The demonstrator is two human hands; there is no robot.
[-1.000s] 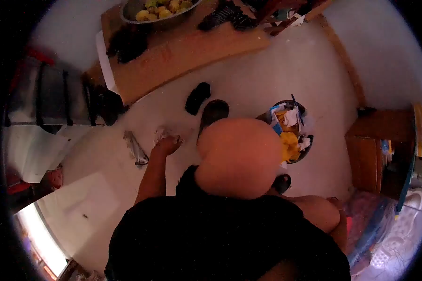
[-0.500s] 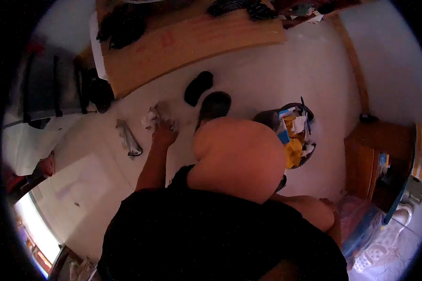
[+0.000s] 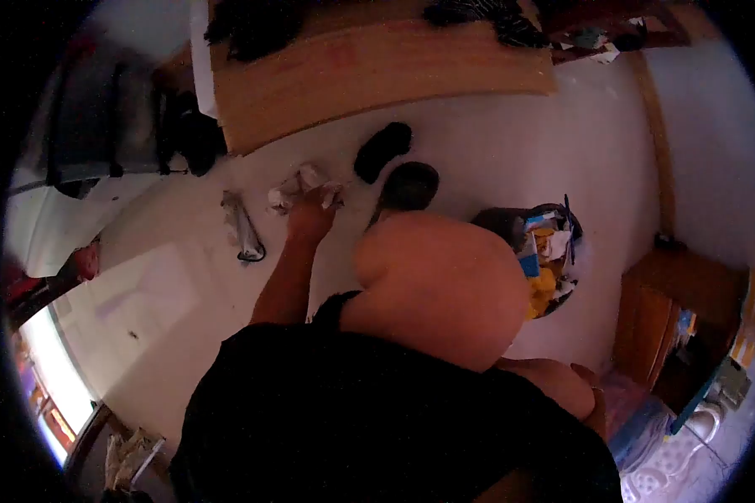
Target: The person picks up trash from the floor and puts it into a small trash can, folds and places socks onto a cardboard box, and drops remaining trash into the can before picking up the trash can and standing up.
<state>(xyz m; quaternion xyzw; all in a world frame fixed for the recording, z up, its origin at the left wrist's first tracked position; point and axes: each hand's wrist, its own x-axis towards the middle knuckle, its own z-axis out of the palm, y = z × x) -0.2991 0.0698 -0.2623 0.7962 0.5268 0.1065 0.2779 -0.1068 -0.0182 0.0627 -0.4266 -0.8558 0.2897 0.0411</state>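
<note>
My left hand point(image 3: 312, 216) reaches down to the floor, its fingers curled on a crumpled whitish piece that looks like thin plastic point(image 3: 292, 191). Pale bits of it show on both sides of the fingers. To the left lies a long, narrow clear-and-grey item point(image 3: 243, 228) with a dark curved end; its kind is unclear. A dark slipper point(image 3: 411, 186) and a black, sole-shaped thing point(image 3: 382, 152) are to the right of the hand. My right hand point(image 3: 589, 379) shows only partly beside my bent knee, and its fingers cannot be made out.
A bin point(image 3: 575, 293) full of papers and yellow wrappers stands right of my leg. Ahead is a large cardboard sheet point(image 3: 377, 71) with black items on it. A wooden cabinet point(image 3: 646, 289) and white perforated shoes point(image 3: 667, 461) are at the right.
The view has shifted, so most things sit farther right in it. My left hand's fingers have moved to the right side of the crumpled piece, which looks more spread out.
</note>
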